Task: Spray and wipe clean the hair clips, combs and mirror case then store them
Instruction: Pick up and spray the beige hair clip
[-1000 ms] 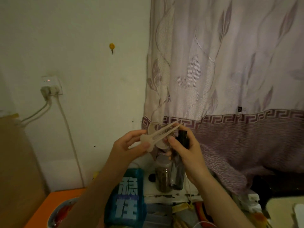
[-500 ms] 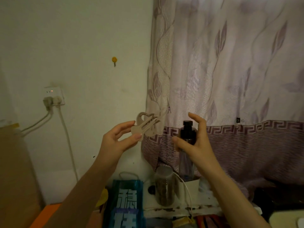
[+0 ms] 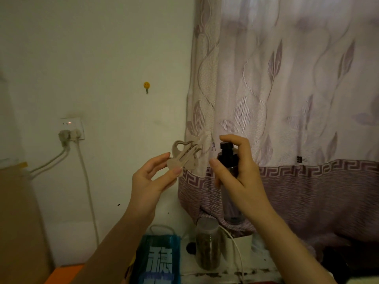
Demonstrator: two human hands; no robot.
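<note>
My left hand (image 3: 150, 177) pinches a beige claw hair clip (image 3: 185, 155) by its handle end, between thumb and fingers, raised in front of the wall and curtain edge. Just right of it my right hand (image 3: 238, 171) grips a dark spray bottle (image 3: 227, 158) upright, with the index finger curved over its black pump head. The nozzle is level with the clip, a short gap apart. The bottle's lower part shows below my palm. Combs and the mirror case are out of view.
A purple patterned curtain (image 3: 297, 99) hangs at right. Below stand a lidded jar (image 3: 207, 242), a blue printed bag (image 3: 158, 261), a white box with a cable (image 3: 240, 247), and an orange surface (image 3: 63, 273). A wall socket (image 3: 71, 130) with cords sits left.
Both hands rose and drew apart. The right hand let go of the clip's tip and lifted the bottle upright, its index finger now over the pump head. The view tilted up.
</note>
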